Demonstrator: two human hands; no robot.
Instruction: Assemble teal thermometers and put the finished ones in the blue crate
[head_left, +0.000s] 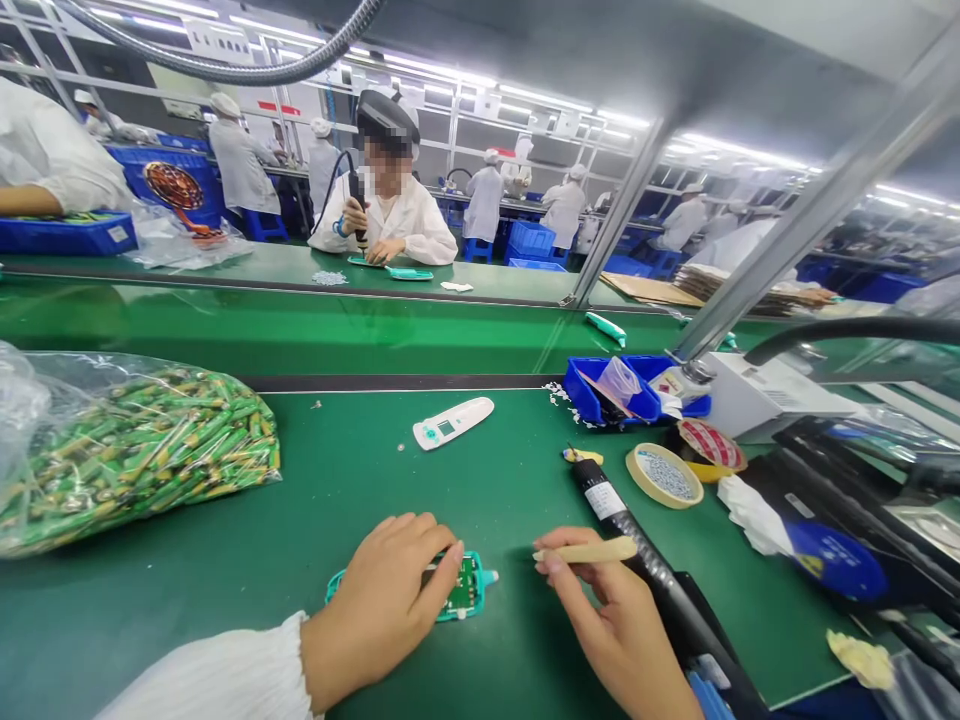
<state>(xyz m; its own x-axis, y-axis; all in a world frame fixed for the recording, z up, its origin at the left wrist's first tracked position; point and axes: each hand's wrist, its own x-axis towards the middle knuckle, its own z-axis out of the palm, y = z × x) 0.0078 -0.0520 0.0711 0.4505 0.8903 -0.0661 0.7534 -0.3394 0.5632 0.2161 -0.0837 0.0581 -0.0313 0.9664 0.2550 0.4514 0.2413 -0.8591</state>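
My left hand (390, 590) lies over a teal plastic housing (332, 585), fingers curled about it and thumb along its near side. Inside the housing's uncovered end shows a green circuit board (465, 585); a pale tip sticks out at the right. The palm hides the middle of the housing. A short way to the right, my right hand (600, 610) pinches a slim beige stick-like tool (600, 551), held nearly level and apart from the housing. Beyond both hands lies a white device cover (454, 424) with a small window and teal buttons.
A clear bag of green circuit boards (150, 450) sits at the left. On the right are a black electric screwdriver (637, 540), a roll holding screws (664, 474) and blue bins (607, 390). A conveyor (375, 335) crosses behind; a co-worker (386, 215) sits opposite.
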